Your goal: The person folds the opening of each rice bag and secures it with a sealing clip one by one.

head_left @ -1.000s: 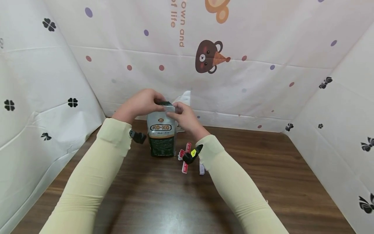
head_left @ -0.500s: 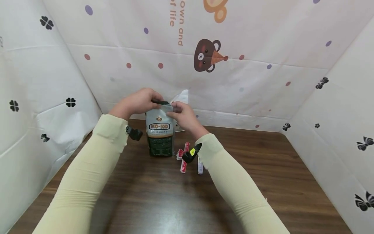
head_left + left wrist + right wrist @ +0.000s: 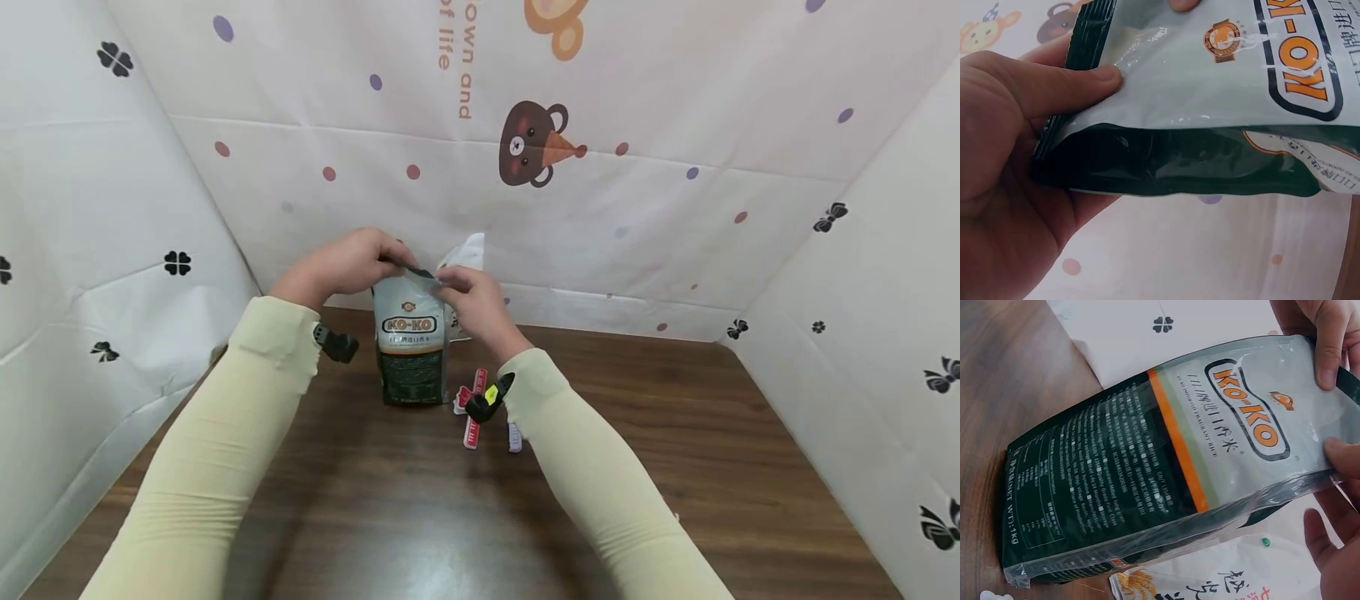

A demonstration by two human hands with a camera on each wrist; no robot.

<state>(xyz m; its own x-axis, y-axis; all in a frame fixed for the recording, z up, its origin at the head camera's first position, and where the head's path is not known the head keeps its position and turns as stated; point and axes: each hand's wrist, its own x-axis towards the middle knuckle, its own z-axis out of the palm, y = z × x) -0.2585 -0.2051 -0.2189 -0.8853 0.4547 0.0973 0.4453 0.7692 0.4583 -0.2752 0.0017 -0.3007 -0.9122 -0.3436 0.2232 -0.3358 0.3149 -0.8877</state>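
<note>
An upright bag of KO-KO rice (image 3: 412,367), pale grey above and dark green below, stands on the wooden table before me. My left hand (image 3: 345,265) pinches its top left corner. In the left wrist view the thumb (image 3: 1094,84) lies on the front face near the dark crimped top seal (image 3: 1092,31), with fingers behind. My right hand (image 3: 480,302) pinches the top right corner; its thumb presses the front in the right wrist view. The bag's top strip slants down between both hands. Right-hand fingers are partly hidden behind the bag.
Behind the rice bag stands a white printed bag (image 3: 467,250) against the patterned back sheet. Red clip-like pieces (image 3: 472,432) and a pale one (image 3: 514,437) lie on the table (image 3: 675,400), partly under my right wrist. Patterned white sheets rise on the sides.
The bag's top strip has gone from nearly level to slanting down toward the right. My left hand has shifted slightly left; both hands still hold the top of the rice bag.
</note>
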